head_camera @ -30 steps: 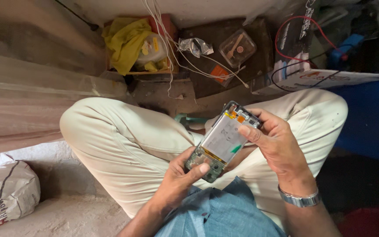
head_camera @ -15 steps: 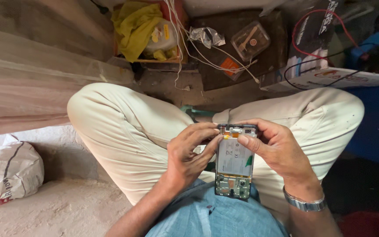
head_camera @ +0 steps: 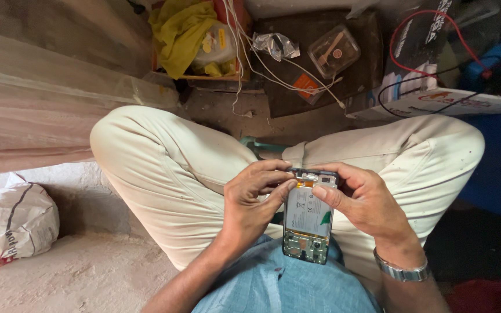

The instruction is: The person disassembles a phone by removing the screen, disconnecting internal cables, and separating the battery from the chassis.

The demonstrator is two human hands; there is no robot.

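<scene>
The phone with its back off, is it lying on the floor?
No, the opened phone is held up over the lap by both the left hand and the right hand.

Phone (head_camera: 308,217): opened, glossy battery, green circuit board
Trousers (head_camera: 163,168): matt cream cloth
Watch (head_camera: 401,271): shiny metal
Floor (head_camera: 76,278): rough concrete

The dusty floor (head_camera: 88,272) carries a white sack (head_camera: 10,223) at the left. Farther off, a dark wooden board (head_camera: 320,64) bears a clear plastic box (head_camera: 333,52), crumpled foil packet (head_camera: 275,44) and white cables (head_camera: 273,72).
</scene>
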